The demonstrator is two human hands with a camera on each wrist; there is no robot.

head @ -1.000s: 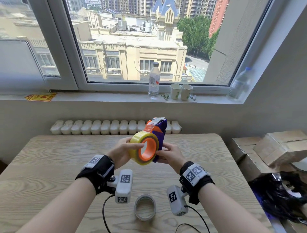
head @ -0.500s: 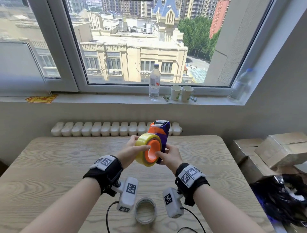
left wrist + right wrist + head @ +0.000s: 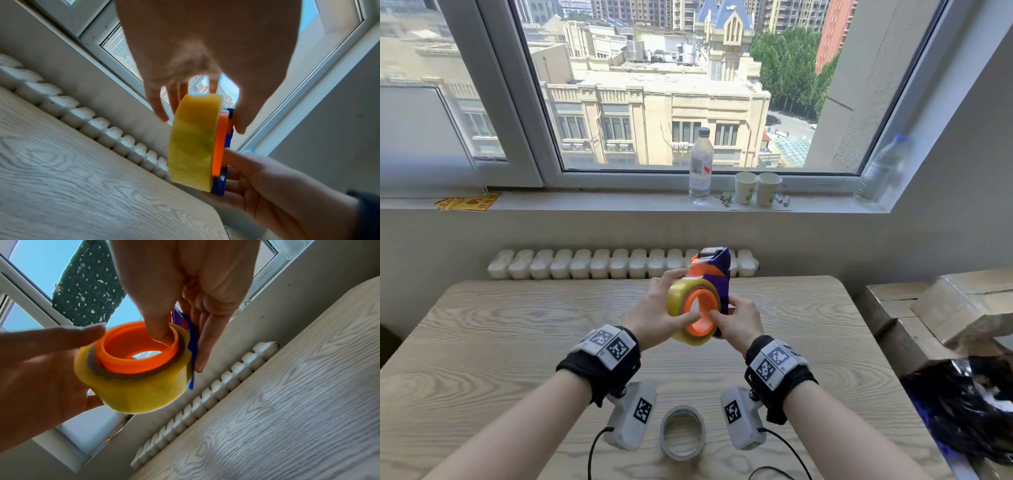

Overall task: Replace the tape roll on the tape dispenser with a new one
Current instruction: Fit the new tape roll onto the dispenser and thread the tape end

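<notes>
An orange and purple tape dispenser [image 3: 710,274] is held up over the wooden table [image 3: 517,325]. A full yellow tape roll [image 3: 681,305] sits around its orange hub [image 3: 700,313]. My left hand [image 3: 654,308] grips the roll, thumb across its front face and fingers behind its rim. My right hand [image 3: 736,320] pinches the dispenser, with the thumb inside the hub [image 3: 135,360] and the fingers flat behind the blue side plate [image 3: 192,344]. From the left wrist the roll [image 3: 193,142] shows edge-on against the plate [image 3: 221,183]. A nearly spent clear roll [image 3: 683,437] lies on the table below my wrists.
A white radiator [image 3: 602,263] runs behind the table's far edge. On the windowsill stand a water bottle [image 3: 701,164], two paper cups [image 3: 756,188] and another bottle [image 3: 880,171]. Cardboard boxes [image 3: 945,308] and a black bag [image 3: 969,404] sit to the right.
The yellow roll has slid further onto the orange hub, which now pokes through it. My right thumb has moved into the hub, and my left thumb now lies across the roll's face.
</notes>
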